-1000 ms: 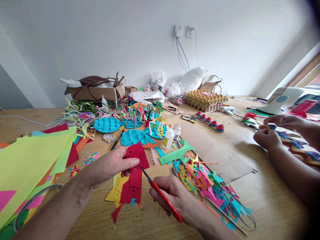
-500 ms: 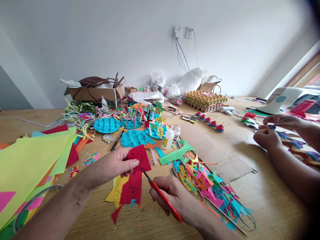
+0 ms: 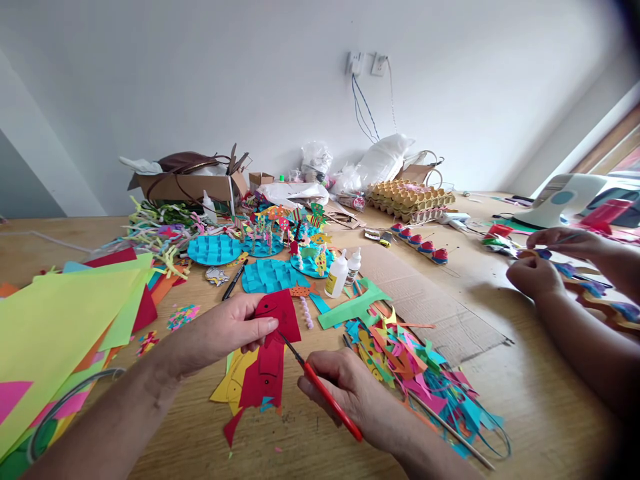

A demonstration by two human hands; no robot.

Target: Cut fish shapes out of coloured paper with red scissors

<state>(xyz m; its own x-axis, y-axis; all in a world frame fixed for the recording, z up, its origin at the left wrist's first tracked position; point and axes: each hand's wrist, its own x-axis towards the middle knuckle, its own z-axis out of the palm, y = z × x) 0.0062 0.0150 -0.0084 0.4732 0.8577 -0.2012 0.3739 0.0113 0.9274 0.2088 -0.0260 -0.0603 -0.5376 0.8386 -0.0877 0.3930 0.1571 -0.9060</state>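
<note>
Between the thumb and fingers of my left hand [image 3: 245, 325] is a piece of red paper [image 3: 286, 313] with black drawn lines and a dot on it. My right hand [image 3: 340, 387] grips red-handled scissors [image 3: 327, 400], whose blades meet the lower edge of that paper. Beneath lies another red sheet [image 3: 266, 370] with a drawn shape and dot, overlapping yellow paper [image 3: 239, 380] with fish-like outlines. A small red scrap [image 3: 233, 425] sits below them on the table.
Two glue bottles [image 3: 337, 275], a black marker [image 3: 234, 280] and blue paper discs [image 3: 275, 276] stand beyond my hands. Colourful paper scraps [image 3: 420, 373] are piled at right, coloured sheets [image 3: 65, 320] at left. Cardboard [image 3: 425, 300] lies near another person's hands [image 3: 540, 270].
My right hand and the scissors have shifted very slightly up and left. My left hand holds the red paper in nearly the same place, the paper tilting a little.
</note>
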